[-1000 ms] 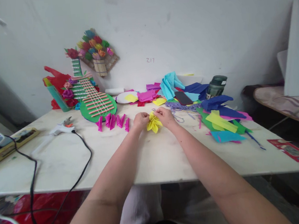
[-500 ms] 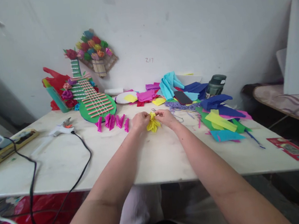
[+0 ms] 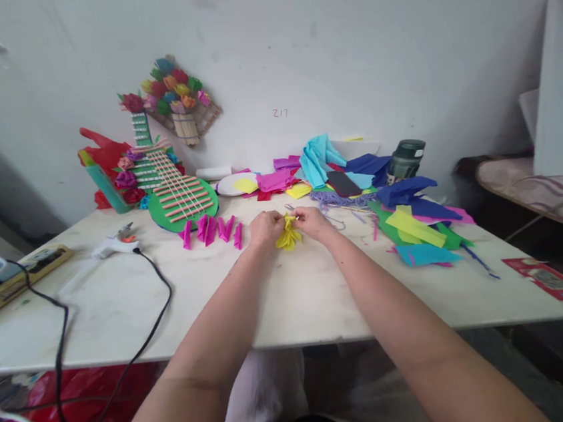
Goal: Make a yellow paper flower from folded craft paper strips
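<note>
Compared with the picture of one second ago, the yellow paper flower [image 3: 288,239] shows its petals less openly: then they were fanned out toward the camera, and now they hang lower, looking narrower and more crumpled. The hands have come a little closer together. For the work in hand, this suggests to me that the upper end is being gathered and tightened, while the petals are left free below.

The flower is between the two hands, near the middle of the table [image 3: 296,303]; whether its petals touch the surface, I cannot tell. The left hand [image 3: 266,228] pinches its upper part from one side. The fingers of the right hand [image 3: 313,221] are also pressed together at the top, where a small pale detail is too tiny to name.

The flower's paper appears thin and soft, with pointed petals and many creases. To the left lie magenta folded pieces [image 3: 207,230], narrow and pleated. Behind them leans a green lute-shaped craft [image 3: 182,201], flat and rounded, with pinkish rods and pale strings. To the right are loose, wrinkled paper sheets [image 3: 421,226] and fuzzy purple yarn [image 3: 335,198].
</note>
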{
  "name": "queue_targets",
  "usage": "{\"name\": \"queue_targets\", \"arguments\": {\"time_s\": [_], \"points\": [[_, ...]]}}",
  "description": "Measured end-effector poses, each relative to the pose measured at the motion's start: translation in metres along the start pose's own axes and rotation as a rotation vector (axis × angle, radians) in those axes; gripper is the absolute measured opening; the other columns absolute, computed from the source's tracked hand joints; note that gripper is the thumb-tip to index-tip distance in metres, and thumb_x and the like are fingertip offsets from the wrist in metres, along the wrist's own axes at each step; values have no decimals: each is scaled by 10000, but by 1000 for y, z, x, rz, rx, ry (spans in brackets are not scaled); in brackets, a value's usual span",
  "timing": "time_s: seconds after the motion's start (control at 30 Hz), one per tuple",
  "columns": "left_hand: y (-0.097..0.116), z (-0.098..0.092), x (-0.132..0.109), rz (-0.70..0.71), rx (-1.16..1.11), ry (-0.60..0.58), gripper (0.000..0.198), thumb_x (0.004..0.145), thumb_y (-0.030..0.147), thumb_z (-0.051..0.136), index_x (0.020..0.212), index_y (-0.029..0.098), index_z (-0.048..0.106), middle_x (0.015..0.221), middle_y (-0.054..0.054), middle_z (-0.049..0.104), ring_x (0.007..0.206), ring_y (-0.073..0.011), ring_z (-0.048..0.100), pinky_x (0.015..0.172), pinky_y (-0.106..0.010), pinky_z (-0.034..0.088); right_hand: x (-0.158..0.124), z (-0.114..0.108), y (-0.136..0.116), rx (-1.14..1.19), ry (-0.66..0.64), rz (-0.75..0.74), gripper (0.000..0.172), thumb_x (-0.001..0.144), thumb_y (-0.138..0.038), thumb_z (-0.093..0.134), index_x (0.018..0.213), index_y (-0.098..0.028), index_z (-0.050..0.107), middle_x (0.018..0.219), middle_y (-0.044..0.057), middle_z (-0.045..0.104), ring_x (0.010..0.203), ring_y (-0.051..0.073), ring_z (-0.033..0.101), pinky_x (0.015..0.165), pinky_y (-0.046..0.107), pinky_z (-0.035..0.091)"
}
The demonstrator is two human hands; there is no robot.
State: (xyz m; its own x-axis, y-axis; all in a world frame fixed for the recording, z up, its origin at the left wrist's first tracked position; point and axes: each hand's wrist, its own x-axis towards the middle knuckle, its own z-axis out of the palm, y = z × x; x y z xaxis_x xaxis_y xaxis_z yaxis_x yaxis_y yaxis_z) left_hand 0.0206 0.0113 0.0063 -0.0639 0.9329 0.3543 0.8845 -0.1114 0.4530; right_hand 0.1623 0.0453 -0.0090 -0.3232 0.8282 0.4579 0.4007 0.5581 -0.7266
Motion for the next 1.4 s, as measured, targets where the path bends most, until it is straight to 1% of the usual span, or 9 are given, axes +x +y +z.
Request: {"name": "queue_targets", "arguments": {"time_s": [0.13,0.27,0.37,0.5,0.73,1.0,1.23,1.33,1.4], "points": [[-3,0,1,-55,-130,-23,269,673,301,473,815,193,674,777,-56,656,725,-176,558,589,-234,359,1,5,2,-140,84,-27,160,603,-101,508,680,-155,638,656,2,638,580,111,538,577,216,410],[-8,-2,3,-59,-273,-90,270,652,317,486,771,161,671,718,-44,647,683,-160,552,585,-226,370,-1,6,0,-257,136,-71,176,618,-91,500,682,-177,639,709,11,656,638,129,565,615,232,419],[-10,-3,3,-80,-307,-138,281,635,333,499,757,152,677,692,-41,641,665,-161,546,576,-229,377,-2,7,-4,-323,156,-99,189,628,-88,491,693,-182,642,742,22,661,662,138,571,628,238,418],[-12,-2,5,-69,-329,-155,272,621,299,497,742,140,681,652,-39,630,644,-154,541,558,-222,378,-4,8,-5,-370,162,-112,194,639,-99,491,705,-191,648,749,22,664,650,137,566,611,235,408],[-12,3,9,-87,-256,-156,267,638,275,471,752,136,669,660,-43,632,595,-132,523,506,-208,343,-2,9,-2,-341,193,-60,140,661,-163,531,702,-197,660,660,2,658,580,123,551,559,221,396],[-15,4,10,-118,-258,-119,242,644,262,464,744,147,652,644,-37,610,572,-124,498,493,-211,322,-2,9,-5,-217,141,-182,199,650,-83,498,691,-193,659,747,10,678,701,128,604,677,236,448],[-21,8,12,-107,-456,-99,221,636,300,483,678,129,617,549,-8,536,514,-100,451,467,-199,317,-3,7,-4,-148,120,-254,213,656,-77,489,699,-192,663,775,17,679,745,131,617,701,239,460],[-21,6,11,-98,-580,-114,217,618,294,492,672,117,606,536,2,518,510,-95,448,470,-196,331,-3,8,-3,-168,139,-240,234,652,-67,475,708,-193,663,778,17,680,740,131,616,701,237,456],[-19,4,10,-104,-623,-135,214,610,303,500,634,114,596,512,6,499,505,-93,443,466,-195,331,-3,9,-3,-181,142,-206,227,658,-78,476,719,-194,662,741,13,677,685,129,613,675,237,455]]}}
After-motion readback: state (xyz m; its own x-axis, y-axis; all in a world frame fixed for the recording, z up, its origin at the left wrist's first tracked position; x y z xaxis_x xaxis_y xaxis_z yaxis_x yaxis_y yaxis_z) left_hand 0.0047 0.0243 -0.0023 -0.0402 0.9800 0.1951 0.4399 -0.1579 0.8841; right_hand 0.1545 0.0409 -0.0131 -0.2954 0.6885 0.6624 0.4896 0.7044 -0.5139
